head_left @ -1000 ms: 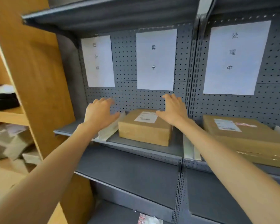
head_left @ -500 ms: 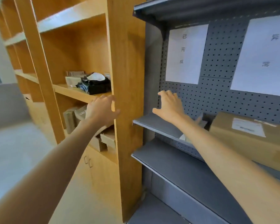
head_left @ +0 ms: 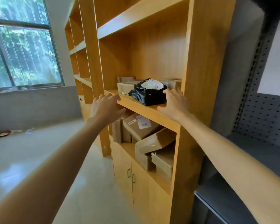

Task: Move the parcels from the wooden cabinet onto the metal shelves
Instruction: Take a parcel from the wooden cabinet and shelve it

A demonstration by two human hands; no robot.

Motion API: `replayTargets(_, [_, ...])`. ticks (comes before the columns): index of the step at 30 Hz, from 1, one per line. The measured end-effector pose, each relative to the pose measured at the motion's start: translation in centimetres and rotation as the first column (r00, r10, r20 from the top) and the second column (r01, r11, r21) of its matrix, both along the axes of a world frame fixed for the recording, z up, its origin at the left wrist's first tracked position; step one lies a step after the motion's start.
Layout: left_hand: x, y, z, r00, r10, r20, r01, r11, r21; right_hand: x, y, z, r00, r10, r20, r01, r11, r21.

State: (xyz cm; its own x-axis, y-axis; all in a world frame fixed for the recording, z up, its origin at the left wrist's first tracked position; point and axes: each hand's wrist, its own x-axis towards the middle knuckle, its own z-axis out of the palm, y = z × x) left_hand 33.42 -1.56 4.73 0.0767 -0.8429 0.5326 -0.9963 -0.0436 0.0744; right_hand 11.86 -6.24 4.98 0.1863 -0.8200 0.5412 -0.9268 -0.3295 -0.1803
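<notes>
Your left hand is spread open and holds nothing near the cabinet shelf, while your open right hand reaches beside the black bag, fingertips at its edge.

Above the black parcel the wooden cabinet bay stands open and tall. Behind the black parcel, boxes fill the back. Below it, tilted cardboard parcels crowd the lower bay.

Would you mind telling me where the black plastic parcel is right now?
In the head view, the black plastic parcel lies on the wooden cabinet's upper shelf, between both hands, the right hand beside it and a pale box on its left.
</notes>
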Motion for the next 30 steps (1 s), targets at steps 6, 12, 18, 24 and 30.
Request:
replayTargets(6, [8.1,-6.7,1.3,0.999,0.037,-0.004,-0.037,0.998,-0.044,8.3,-7.2,1.1,1.000,0.014,-0.012,-0.014,1.000,-0.010])
replayTargets(12, [15.2,-14.4,0.9,0.999,-0.034,0.000,0.034,0.997,-0.065,14.5,-13.4,0.3,0.998,-0.055,-0.031,0.055,0.998,0.002])
replayTargets(18, [22.2,-22.1,0.9,0.984,-0.175,0.031,0.176,0.984,-0.038,20.5,-18.1,-0.4,0.975,-0.217,0.052,0.214,0.975,0.062])
replayTargets(24, [28.2,-28.7,1.4,0.952,-0.305,0.024,0.306,0.951,-0.044,26.3,-22.0,-0.1,0.935,-0.348,0.065,0.344,0.937,0.065])
replayTargets(30, [31.6,-34.8,-1.0,0.923,-0.384,-0.015,0.384,0.923,0.008,30.4,-26.0,-1.5,0.904,-0.427,0.033,0.421,0.900,0.109])
